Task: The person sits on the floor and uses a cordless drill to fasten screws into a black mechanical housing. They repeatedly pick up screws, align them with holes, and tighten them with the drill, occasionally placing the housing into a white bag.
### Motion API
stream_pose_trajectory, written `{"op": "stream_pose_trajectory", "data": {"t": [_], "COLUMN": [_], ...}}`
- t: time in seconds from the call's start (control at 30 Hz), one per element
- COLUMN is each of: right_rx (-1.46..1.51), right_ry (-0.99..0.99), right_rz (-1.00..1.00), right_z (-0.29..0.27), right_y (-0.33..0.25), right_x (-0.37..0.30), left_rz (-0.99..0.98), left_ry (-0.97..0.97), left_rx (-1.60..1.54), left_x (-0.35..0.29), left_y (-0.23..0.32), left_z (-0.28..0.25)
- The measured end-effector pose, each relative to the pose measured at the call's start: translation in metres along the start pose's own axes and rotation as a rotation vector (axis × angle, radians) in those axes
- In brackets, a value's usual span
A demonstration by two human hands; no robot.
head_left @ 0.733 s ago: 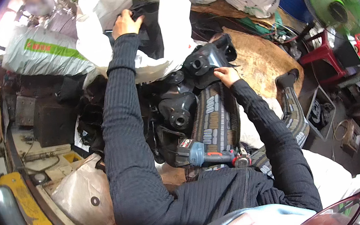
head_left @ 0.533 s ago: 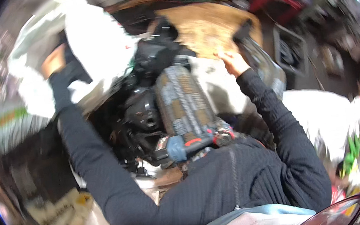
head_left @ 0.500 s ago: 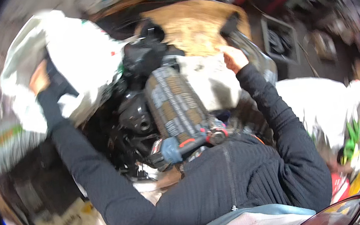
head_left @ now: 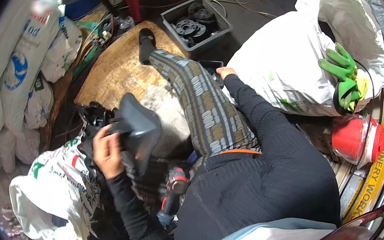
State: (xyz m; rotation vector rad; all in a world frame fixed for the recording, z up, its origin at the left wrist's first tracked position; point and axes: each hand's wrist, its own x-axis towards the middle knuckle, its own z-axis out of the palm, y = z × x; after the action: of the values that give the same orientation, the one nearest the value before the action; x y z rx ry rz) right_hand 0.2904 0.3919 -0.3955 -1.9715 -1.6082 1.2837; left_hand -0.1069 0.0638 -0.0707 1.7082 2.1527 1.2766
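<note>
Between both hands, left hand (head_left: pixel 106 152) gripping dark grey plastic cover (head_left: pixel 138 129).

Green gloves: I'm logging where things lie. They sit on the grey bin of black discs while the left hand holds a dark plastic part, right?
Not quite. The head view shows the green gloves on the white sack, not on the grey bin. The left hand does hold the dark plastic part.

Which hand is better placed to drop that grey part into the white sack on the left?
Left, probably. The left hand already grips the grey part, just above the white sack. The right hand is across the leg, away from both.
</note>
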Motion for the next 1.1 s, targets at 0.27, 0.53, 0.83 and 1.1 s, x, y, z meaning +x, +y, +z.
{"op": "stream_pose_trajectory", "data": {"t": [0.27,0.53,0.83,1.1], "right_rx": [0.101,-0.748,-0.524,0.634], "right_ry": [0.296,0.015,0.247,-0.792], "right_rz": [-0.407,-0.706,-0.686,-0.231], "right_z": [0.002,0.011,0.0,0.059], "right_y": [-0.13,-0.224,-0.264,-0.226], "right_x": [-0.035,0.079,0.056,-0.199], "left_rz": [-0.115,-0.319,-0.523,-0.549], "left_ry": [-0.46,-0.437,-0.307,-0.705], "left_rx": [0.228,0.278,0.153,0.034], "left_x": [-0.059,-0.044,-0.057,-0.119], "left_y": [-0.035,-0.003,0.05,0.109], "left_z": [0.099,0.108,0.036,-0.007]}}
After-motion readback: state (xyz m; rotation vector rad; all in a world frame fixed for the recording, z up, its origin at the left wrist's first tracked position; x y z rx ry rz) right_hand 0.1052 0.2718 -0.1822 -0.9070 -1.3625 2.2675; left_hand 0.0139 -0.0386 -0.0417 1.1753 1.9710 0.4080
